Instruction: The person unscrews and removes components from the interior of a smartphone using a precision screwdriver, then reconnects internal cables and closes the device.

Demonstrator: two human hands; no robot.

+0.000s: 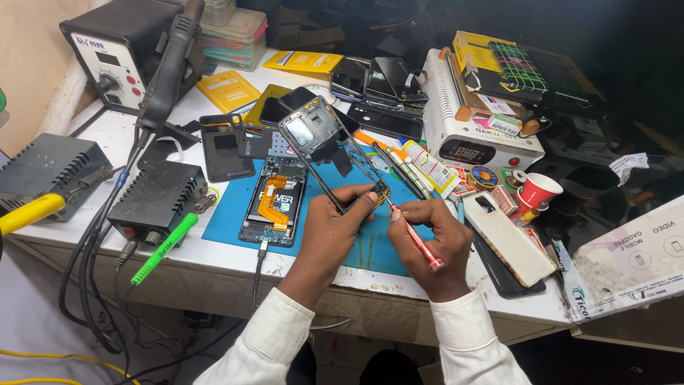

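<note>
My left hand (329, 232) grips the near end of a dark phone frame (324, 142) and holds it tilted up over the blue work mat (370, 246). My right hand (427, 239) holds a thin red screwdriver (419, 241), its tip touching the frame's lower corner by my left fingers. An opened phone (274, 201) with an orange flex cable lies flat on the mat just left of my left hand, a cable plugged into its near end.
Soldering gear stands at the left: a hot-air station (117, 57), a grey box (46, 171), a black unit (158, 199) with a green-handled iron (165, 246). A white machine (474, 139), red cup (538, 191), white phone case (509, 239) and stacked phones (377, 78) crowd the right and back.
</note>
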